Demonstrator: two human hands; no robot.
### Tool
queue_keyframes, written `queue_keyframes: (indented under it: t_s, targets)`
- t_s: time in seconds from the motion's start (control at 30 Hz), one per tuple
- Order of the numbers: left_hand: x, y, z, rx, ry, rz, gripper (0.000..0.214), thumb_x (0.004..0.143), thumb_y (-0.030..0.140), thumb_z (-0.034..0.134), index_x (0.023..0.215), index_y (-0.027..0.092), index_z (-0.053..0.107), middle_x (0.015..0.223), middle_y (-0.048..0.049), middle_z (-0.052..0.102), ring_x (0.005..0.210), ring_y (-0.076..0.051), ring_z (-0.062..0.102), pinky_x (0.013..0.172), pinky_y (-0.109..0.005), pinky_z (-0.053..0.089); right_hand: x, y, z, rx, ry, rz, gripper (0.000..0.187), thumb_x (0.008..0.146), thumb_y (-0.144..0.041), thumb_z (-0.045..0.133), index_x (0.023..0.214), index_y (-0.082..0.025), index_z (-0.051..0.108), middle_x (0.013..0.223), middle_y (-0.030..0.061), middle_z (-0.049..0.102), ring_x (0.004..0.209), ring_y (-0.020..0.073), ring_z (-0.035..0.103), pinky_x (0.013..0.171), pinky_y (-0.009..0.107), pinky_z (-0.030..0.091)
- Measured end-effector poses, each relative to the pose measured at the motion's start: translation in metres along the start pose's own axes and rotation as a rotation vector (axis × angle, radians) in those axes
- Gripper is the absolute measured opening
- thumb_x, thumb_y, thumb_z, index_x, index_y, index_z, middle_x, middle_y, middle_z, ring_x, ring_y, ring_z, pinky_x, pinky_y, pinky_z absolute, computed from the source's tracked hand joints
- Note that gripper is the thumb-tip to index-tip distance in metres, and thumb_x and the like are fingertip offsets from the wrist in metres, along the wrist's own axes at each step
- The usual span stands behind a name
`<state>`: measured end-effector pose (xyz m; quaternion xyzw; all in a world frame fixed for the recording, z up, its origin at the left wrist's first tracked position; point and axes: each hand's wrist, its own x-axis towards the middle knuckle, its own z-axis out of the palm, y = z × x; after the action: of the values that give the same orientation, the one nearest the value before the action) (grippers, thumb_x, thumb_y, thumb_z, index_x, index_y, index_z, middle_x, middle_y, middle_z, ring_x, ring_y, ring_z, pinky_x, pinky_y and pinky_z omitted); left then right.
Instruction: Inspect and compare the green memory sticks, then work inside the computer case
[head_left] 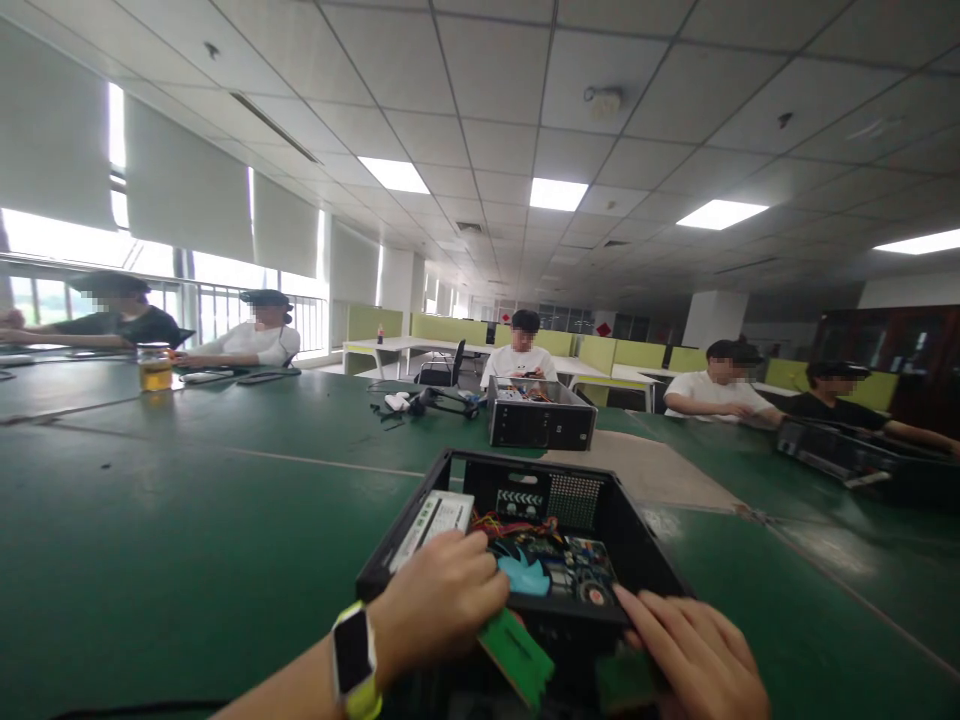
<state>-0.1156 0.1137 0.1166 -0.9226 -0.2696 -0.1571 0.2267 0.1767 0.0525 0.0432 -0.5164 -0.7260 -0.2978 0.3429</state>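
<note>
My left hand [446, 595], with a watch [352, 650] on its wrist, is curled over the near left part of an opened black computer case [645, 530]. A flat green board [519, 658] sticks out below its fingers and seems pinched there; the thumb is hidden. My right hand [694, 645] lies over the near right edge of the case, fingers stretched out. Below it is a blurred dark green piece [626, 680]; I cannot tell whether the hand touches it. Inside the case are a labelled power supply [439, 515], a light blue fan [525, 573], coloured wires [506, 522] and circuit boards.
The case stands on a green table [187, 540]. Beyond it are another opened computer [540, 425], black parts [442, 402] and a brown sheet [652, 470]. A jar of amber liquid [155, 370] stands far left. Several people sit around; a dark case [862, 455] is at right.
</note>
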Motion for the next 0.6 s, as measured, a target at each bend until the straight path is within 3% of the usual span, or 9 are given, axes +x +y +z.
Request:
queue_keyframes:
  t_s: [0.07, 0.13, 0.17, 0.23, 0.33, 0.47, 0.53, 0.6]
  targets:
    - [0.02, -0.033, 0.003, -0.025, -0.005, -0.157, 0.011, 0.087, 0.025, 0.055, 0.08, 0.021, 0.062, 0.085, -0.0032, 0.062, 0.081, -0.019, 0.053, 0.067, -0.032, 0.038, 0.051, -0.011, 0.029, 0.095, -0.261, 0.186, 0.038, 0.09, -0.022, 0.041, 0.122, -0.03, 0.06, 0.114, 0.0003, 0.068, 0.105, 0.0215, 0.058, 0.098, 0.036, 0.034]
    - [0.045, -0.052, 0.011, -0.037, 0.046, -0.302, 0.015, 0.083, 0.014, 0.054, 0.094, 0.019, 0.063, 0.098, -0.0078, 0.06, 0.091, -0.022, 0.052, 0.074, -0.034, 0.039, 0.098, -0.017, 0.053, 0.091, -0.306, 0.266, 0.042, 0.086, -0.016, 0.043, 0.125, -0.024, 0.058, 0.128, 0.0045, 0.06, 0.119, 0.0266, 0.05, 0.103, 0.041, 0.031]
    - [0.056, -0.054, 0.015, -0.055, 0.075, -0.369, 0.023, 0.082, 0.012, 0.054, 0.102, 0.019, 0.062, 0.102, -0.0092, 0.059, 0.094, -0.023, 0.051, 0.075, -0.035, 0.039, 0.115, -0.019, 0.062, 0.084, -0.307, 0.32, 0.044, 0.086, -0.016, 0.042, 0.127, -0.019, 0.056, 0.135, 0.0083, 0.054, 0.125, 0.031, 0.044, 0.104, 0.045, 0.03]
    - [0.071, -0.045, 0.023, -0.12, 0.122, -0.485, 0.032, 0.081, 0.014, 0.054, 0.112, 0.02, 0.058, 0.104, -0.0091, 0.058, 0.097, -0.023, 0.052, 0.077, -0.034, 0.039, 0.133, -0.021, 0.071, 0.109, -0.306, 0.374, 0.045, 0.089, -0.017, 0.036, 0.13, -0.016, 0.053, 0.14, 0.0095, 0.049, 0.129, 0.0311, 0.039, 0.106, 0.046, 0.028]
    - [0.063, -0.011, 0.034, -0.266, 0.126, -0.614, 0.023, 0.083, 0.021, 0.053, 0.105, 0.023, 0.061, 0.098, -0.0035, 0.062, 0.092, -0.019, 0.056, 0.075, -0.028, 0.04, 0.12, -0.022, 0.062, 0.224, -0.362, 0.396, 0.042, 0.092, -0.024, 0.033, 0.128, -0.021, 0.054, 0.131, 0.0057, 0.058, 0.119, 0.0233, 0.052, 0.099, 0.034, 0.039]
    - [0.018, 0.036, 0.044, -0.454, -0.01, -0.782, 0.016, 0.084, 0.026, 0.05, 0.081, 0.023, 0.064, 0.081, -0.0001, 0.068, 0.074, -0.016, 0.062, 0.061, -0.024, 0.041, 0.065, -0.022, 0.021, 0.418, -0.516, 0.45, 0.046, 0.095, -0.04, 0.025, 0.111, -0.02, 0.064, 0.09, 0.0046, 0.074, 0.076, 0.0165, 0.068, 0.068, 0.025, 0.05]
    - [-0.005, 0.054, 0.045, -0.525, -0.098, -0.822, 0.02, 0.084, 0.031, 0.05, 0.072, 0.023, 0.065, 0.073, 0.0001, 0.068, 0.068, -0.017, 0.062, 0.055, -0.024, 0.039, 0.037, -0.023, -0.007, 0.504, -0.642, 0.458, 0.051, 0.095, -0.043, 0.022, 0.096, -0.018, 0.067, 0.066, 0.002, 0.071, 0.055, 0.0146, 0.064, 0.052, 0.023, 0.047]
    - [-0.023, 0.069, 0.042, -0.589, -0.219, -0.819, 0.021, 0.08, 0.038, 0.054, 0.07, 0.024, 0.066, 0.074, -0.0011, 0.069, 0.072, -0.019, 0.063, 0.058, -0.026, 0.04, 0.013, -0.026, -0.038, 0.545, -0.856, 0.331, 0.045, 0.094, -0.045, 0.032, 0.085, -0.019, 0.067, 0.064, 0.0013, 0.069, 0.058, 0.0148, 0.063, 0.054, 0.024, 0.047]
